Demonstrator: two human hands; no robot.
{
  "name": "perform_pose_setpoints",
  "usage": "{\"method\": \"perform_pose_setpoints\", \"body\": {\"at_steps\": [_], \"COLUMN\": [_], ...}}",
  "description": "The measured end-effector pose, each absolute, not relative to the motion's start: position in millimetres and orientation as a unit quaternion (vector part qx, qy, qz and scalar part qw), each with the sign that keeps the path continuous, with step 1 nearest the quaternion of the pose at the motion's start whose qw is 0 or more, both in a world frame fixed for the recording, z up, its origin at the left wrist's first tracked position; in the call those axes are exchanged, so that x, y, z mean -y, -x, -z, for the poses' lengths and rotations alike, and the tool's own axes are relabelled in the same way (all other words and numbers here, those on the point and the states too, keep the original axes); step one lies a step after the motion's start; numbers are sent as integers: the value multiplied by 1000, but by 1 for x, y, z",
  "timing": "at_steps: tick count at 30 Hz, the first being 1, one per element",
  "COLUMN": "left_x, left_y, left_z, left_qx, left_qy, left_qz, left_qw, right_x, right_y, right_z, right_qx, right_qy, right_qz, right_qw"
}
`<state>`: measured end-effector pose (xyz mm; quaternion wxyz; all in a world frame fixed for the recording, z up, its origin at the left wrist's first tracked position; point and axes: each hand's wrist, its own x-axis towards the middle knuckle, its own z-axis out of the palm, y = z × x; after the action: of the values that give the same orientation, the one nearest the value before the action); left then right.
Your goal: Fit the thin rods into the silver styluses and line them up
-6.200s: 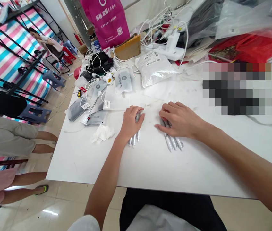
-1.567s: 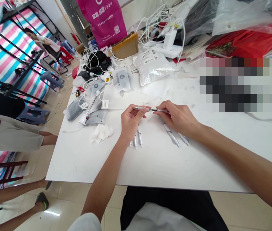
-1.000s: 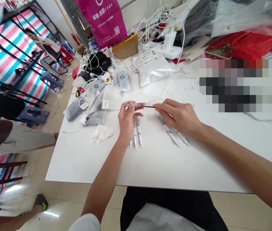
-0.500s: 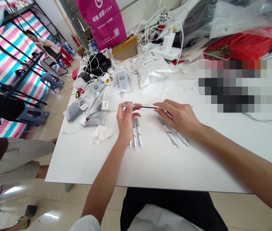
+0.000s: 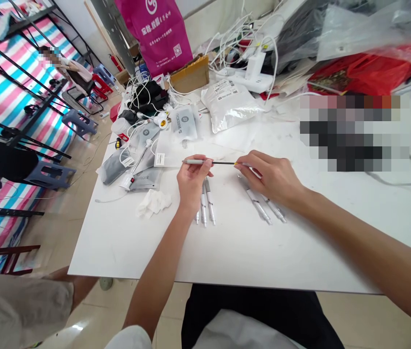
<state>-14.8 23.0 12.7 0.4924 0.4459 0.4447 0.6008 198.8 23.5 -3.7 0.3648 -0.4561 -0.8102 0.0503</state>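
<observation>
My left hand [image 5: 190, 182] is closed around the grey front section [image 5: 194, 161] of a pen, its tip pointing left. A thin dark refill [image 5: 223, 163] runs level out of that section towards the right. At the refill's yellowish end, my right hand [image 5: 273, 175] pinches with thumb and fingers; what else lies inside that grip is partly hidden. On the table below my left hand lie several grey-and-clear pens [image 5: 210, 206]. Two more pens [image 5: 260, 207] lie below my right hand, their upper ends partly covered by it.
Crumpled tissue [image 5: 153, 203] lies left of my left hand. Beyond are plastic-wrapped packets [image 5: 143, 178], a white plastic parcel [image 5: 229, 104], tangled cables [image 5: 223, 53] and a magenta bag [image 5: 158, 36]. A person's leg in shorts [image 5: 23, 303] is beside the table's left edge.
My left thumb has shifted right along the grey section, leaving more of it showing. My right hand stays nearly in place. The person at the left has moved, with less of the body in view.
</observation>
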Motion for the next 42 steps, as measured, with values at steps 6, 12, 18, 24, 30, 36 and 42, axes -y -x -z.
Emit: {"method": "perform_pose_setpoints", "body": {"at_steps": [6,12,18,24,30,36,42], "left_x": [-25,-24,-18,-9,-8,-9,-9], "left_y": [16,14,9,4,2,3,4], "left_z": [-11,-11,-12,-12,-11,-10,-12], "left_qx": [-447,-446,-445,-434,-423,-422,-434], "left_qy": [-449,-453,-520,-546,-558,-541,-533], "left_qz": [-582,-563,-527,-495,-503,-512,-516], "left_qw": [509,528,503,518,507,516,512], "right_x": [-22,-22,-19,-14,-14,-15,-15], "right_y": [-198,-198,-194,-192,-193,-192,-193], "right_z": [1,2,7,9,5,7,4], "right_qx": [816,819,817,811,819,808,827], "right_qy": [448,446,439,424,404,419,384], "right_qz": [-59,-63,-92,-162,-150,-165,-161], "right_qw": [360,355,362,369,378,380,378]}}
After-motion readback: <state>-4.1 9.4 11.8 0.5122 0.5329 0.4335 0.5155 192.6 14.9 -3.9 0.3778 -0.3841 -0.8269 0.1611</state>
